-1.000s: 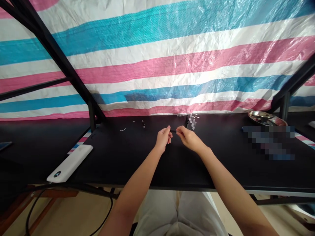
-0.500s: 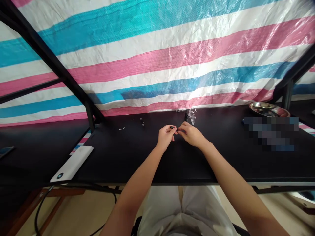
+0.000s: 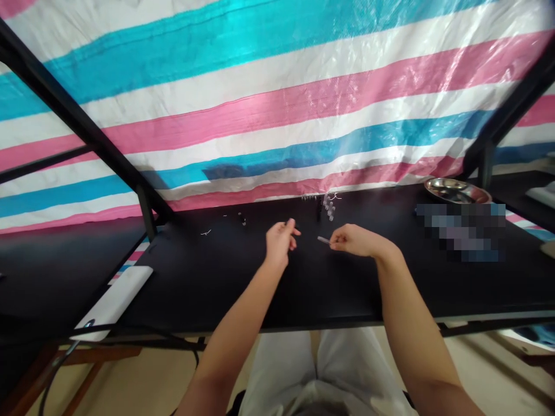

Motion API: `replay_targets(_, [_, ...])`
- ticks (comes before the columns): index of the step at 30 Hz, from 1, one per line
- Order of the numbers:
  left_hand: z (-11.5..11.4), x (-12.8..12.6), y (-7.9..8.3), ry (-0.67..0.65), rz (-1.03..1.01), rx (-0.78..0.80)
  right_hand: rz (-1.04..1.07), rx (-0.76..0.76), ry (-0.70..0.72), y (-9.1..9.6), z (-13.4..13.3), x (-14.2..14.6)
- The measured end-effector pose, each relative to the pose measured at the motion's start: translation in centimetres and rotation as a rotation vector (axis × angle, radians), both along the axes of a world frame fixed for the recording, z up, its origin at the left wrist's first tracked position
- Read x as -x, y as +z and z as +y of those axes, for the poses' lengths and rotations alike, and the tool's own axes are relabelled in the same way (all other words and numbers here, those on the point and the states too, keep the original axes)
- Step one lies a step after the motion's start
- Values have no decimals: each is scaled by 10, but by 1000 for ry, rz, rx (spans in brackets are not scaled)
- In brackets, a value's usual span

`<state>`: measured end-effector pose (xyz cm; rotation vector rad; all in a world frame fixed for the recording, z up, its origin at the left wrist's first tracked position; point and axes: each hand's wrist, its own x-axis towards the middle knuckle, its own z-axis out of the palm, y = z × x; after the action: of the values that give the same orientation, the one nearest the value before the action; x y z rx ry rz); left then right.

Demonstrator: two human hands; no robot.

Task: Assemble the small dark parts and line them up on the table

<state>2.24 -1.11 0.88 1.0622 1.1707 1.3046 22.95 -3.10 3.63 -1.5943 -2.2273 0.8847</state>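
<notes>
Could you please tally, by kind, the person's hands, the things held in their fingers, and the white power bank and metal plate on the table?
Hands: 2, left hand and right hand
Held pale tube: 1
Held small dark piece: 1
White power bank: 1
Metal plate: 1
Total: 6

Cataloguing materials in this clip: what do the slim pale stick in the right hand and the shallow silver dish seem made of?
The slim pale stick is probably smooth plastic, perhaps glass; it looks partly see-through, though blurred. The shallow silver dish looks like polished metal, from its mirror-like highlights.
</notes>
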Motion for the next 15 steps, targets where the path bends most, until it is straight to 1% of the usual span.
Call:
replay_targets(1, [4,4,3,51,13,-6,-38,19,-68,-3,1,-8])
replay_targets(2, [7,8,6,62,65,-17,-63,14,-143,-6,3,-14])
replay_targets(3, [10,9,8,14,139,-33,-74,-9,-197,-9,5,-19])
replay_targets(5, [14,7,11,-158,314,-50,-78,-65,-282,-16,9,-24])
replay_targets(7, [18,-5,11,-323,487,-69,-61,-117,-336,-21,14,-21])
replay_targets(8, [21,-13,9,-359,563,-79,-50,-140,-360,-24,17,-18])
replay_targets(10, [29,-29,5,-362,702,-88,-38,-192,-413,-30,23,-12])
replay_targets(13, [44,-49,-2,-292,872,-87,-73,-268,-487,-39,32,-5])
replay_targets(15, [52,-56,-7,-237,954,-85,-116,-295,-528,-45,37,-2])
